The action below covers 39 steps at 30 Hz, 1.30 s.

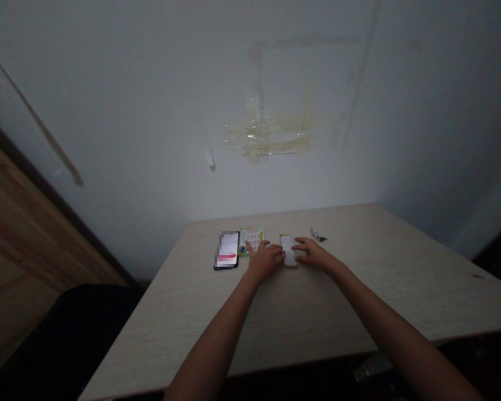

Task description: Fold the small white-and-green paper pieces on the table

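A small flat rectangular piece (pixel 288 252), whitish with a greenish-yellow edge, lies on the table between my two hands; whether it is a card or a packet I cannot make out. My left hand (pixel 265 260) rests palm down at its left side, fingers spread, with fingertips at its edge. On the other side, my right hand (pixel 316 255) has its fingers apart and their tips at the right edge. Beyond my left hand is a colourful printed sheet or booklet (pixel 254 236), partly covered by that hand. A phone (pixel 229 250) with a lit screen lies left of it.
The pale wooden table (pixel 183 301) meets a stained wall with clear tape (pixel 271 136) on it. A small white and dark object (pixel 318 235), perhaps a tube, lies beyond my right hand. A dark shape (pixel 87 328) stands beside the table's left edge.
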Tool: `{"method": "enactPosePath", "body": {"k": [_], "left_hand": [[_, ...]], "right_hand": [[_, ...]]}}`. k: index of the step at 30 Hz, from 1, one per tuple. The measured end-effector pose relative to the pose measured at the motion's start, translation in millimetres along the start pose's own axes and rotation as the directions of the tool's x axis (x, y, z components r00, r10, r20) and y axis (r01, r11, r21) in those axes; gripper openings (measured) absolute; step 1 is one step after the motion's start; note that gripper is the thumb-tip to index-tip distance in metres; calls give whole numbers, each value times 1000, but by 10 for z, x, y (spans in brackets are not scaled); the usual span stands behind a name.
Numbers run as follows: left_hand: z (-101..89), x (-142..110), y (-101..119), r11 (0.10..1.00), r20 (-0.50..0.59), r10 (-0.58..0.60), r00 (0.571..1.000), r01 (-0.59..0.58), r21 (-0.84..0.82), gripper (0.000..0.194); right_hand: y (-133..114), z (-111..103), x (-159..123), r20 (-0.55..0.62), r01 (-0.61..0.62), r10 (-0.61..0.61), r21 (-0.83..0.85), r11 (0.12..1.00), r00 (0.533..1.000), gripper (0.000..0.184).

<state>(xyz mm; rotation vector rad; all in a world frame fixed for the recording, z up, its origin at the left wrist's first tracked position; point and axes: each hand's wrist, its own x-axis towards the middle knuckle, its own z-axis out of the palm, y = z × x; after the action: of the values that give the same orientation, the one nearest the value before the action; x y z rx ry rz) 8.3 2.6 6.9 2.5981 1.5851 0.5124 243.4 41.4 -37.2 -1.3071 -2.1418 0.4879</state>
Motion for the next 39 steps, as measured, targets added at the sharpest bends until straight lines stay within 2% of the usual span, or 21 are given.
{"method": "enactPosePath", "body": {"k": [5,11,18,28,39], "left_hand": [[22,5,-36,999,-25,31,999,-32,-35,27],[0,-7,-32,999,-14,30,999,-31,-34,23],[-25,-8,-23,999,14,13,1000,-12,-44,23],[-60,-23,-38,999,68,30,997,-28,-27,38],[-19,-34,78,999,11,32,999,-33,21,32]], "right_hand": [[47,-11,-14,39,27,-27,-9,1000,999,48],[40,-60,-42,105,24,-24,0,1000,994,57],[22,-74,-80,127,6,-10,36,999,992,67],[12,-87,-128,111,41,-46,45,998,993,67],[-3,-80,-163,80,76,-80,61,995,994,64]]}}
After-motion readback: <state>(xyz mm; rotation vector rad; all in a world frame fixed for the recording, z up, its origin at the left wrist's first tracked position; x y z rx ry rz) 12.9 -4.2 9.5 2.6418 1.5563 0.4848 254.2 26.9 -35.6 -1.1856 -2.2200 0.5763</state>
